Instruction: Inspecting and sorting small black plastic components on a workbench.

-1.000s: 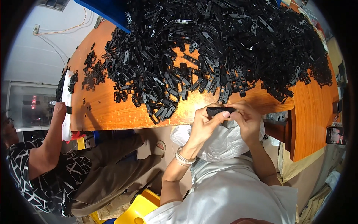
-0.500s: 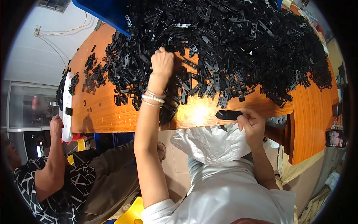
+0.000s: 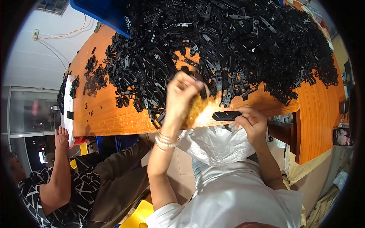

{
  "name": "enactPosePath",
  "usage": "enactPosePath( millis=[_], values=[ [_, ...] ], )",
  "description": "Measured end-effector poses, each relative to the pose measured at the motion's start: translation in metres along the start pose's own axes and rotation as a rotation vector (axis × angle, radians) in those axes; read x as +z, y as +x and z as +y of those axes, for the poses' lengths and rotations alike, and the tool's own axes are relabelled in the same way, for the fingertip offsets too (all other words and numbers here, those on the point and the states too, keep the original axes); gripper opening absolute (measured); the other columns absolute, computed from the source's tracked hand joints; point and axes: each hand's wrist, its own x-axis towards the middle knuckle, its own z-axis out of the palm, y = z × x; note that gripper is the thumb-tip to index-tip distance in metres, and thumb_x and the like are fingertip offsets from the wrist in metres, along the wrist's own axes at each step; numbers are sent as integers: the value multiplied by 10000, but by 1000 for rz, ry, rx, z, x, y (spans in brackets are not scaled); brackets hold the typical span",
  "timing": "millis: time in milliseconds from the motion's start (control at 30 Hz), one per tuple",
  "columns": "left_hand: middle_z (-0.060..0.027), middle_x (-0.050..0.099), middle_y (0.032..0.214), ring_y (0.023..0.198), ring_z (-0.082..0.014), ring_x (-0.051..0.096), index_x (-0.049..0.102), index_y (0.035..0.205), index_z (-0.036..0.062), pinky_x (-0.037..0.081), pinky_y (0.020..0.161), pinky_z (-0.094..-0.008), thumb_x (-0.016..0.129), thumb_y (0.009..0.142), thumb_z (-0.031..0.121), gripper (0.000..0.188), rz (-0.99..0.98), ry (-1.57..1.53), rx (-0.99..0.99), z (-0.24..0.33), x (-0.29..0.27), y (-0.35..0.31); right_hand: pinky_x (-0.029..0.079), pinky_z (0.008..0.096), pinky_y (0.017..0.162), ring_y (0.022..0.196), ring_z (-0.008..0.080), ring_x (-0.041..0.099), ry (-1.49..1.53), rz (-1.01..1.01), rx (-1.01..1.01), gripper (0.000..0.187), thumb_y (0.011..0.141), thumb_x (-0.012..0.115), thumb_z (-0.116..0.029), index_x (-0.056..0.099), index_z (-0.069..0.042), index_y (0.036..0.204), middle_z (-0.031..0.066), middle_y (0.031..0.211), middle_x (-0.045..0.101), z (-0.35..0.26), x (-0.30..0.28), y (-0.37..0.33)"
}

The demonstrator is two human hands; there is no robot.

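My right hand (image 3: 251, 123) is closed on one end of an elongated black plastic part (image 3: 227, 116) with a tapered left end. It holds the part level, just over the table's front edge. My left hand (image 3: 181, 89), smeared by motion, is above the table between the pile and the front edge. Its fingers are bent together in a pinch; a dark blur shows at the fingertips, but I cannot make out what it is. Beyond it spreads a large heap of black plastic parts (image 3: 235, 41), many slim with openings in them.
A white sack (image 3: 213, 150) lies over my lap below the orange-brown wooden table (image 3: 110, 121). A blue bin (image 3: 99, 14) is at the far left of the heap. A co-worker's raised hand (image 3: 61, 137) is at the left, near a white tray edge (image 3: 69, 98). A phone (image 3: 342, 136) is at the right.
My left hand has drawn back from the heap, toward me and to the right. My right hand has shifted slightly left with the black part. The co-worker's hand has lowered and opened.
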Motion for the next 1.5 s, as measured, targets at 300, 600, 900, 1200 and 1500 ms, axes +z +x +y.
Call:
enactPosePath(
  millis=[300, 600, 900, 1200, 1500],
  values=[
    [-131, 606, 938, 828, -137, 595, 497, 1130, -64, 498, 706, -245, 489, 887, 78, 281, -222, 20, -199, -9, 24, -49, 483, 236, 646, 701, 155, 596, -282, -48, -170, 217, 754, 571, 94, 564, 55, 967, 124, 892, 575, -10, 5, 3],
    [-239, 593, 970, 877, -333, 611, 482, 1134, -73, 472, 756, -334, 634, 764, 95, 434, -279, 595, 6, 11, 35, -73, 464, 263, 700, 804, 181, 580, -529, -38, -361, 288, 686, 630, 31, 595, -2, 969, 111, 976, 583, -15, 10, 4],
    [-123, 643, 786, 667, -155, 638, 549, 1070, -52, 493, 622, -265, 647, 769, 70, 340, -323, 642, 174, 1, 37, -79, 453, 288, 661, 743, 214, 566, -540, -99, -323, 290, 669, 579, 79, 590, 9, 950, 111, 850, 584, -10, 2, 0],
    [-79, 651, 808, 714, -171, 600, 616, 944, 2, 471, 682, -275, 586, 809, 116, 179, -319, 575, 274, -22, 14, -54, 426, 253, 594, 645, 156, 545, -511, -150, -169, 218, 675, 572, 49, 648, 11, 876, 92, 747, 596, -3, -13, -6],
    [-145, 562, 782, 645, -327, 577, 597, 814, -7, 457, 581, -376, 553, 740, -1, 86, 229, 1230, 310, -8, -15, -3, 435, 255, 550, 591, 157, 570, -538, -228, -129, 120, 704, 603, 39, 640, 28, 817, 91, 687, 594, -5, -18, -13]
  ],
)
